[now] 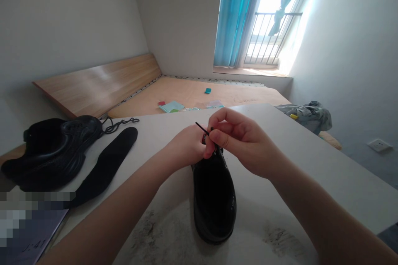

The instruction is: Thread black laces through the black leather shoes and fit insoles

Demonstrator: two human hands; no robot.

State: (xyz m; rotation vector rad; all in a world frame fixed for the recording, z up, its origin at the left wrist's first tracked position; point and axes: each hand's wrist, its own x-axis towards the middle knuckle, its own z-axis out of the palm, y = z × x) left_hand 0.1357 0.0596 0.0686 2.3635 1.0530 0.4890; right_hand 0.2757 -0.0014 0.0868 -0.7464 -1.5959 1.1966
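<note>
A black shoe [214, 198] stands upright on the white table, its heel toward me and its opening facing up. Over its front part, my right hand [239, 136] pinches a thin black shoelace [202, 128] between thumb and forefinger; the lace's tip sticks out up and to the left. My left hand [192, 143] is closed at the front of the shoe, close against the right hand's fingers. Most of its fingers are hidden, and what they grip does not show clearly. The shoe's toe is hidden behind both hands.
To the left lie a second black shoe [52, 153] with loose laces and a black insole [107, 165]. Dark smudges mark the white table [311, 165]. Beyond it is a bed [186, 87] with small packets; clothes [311, 116] are heaped at the right.
</note>
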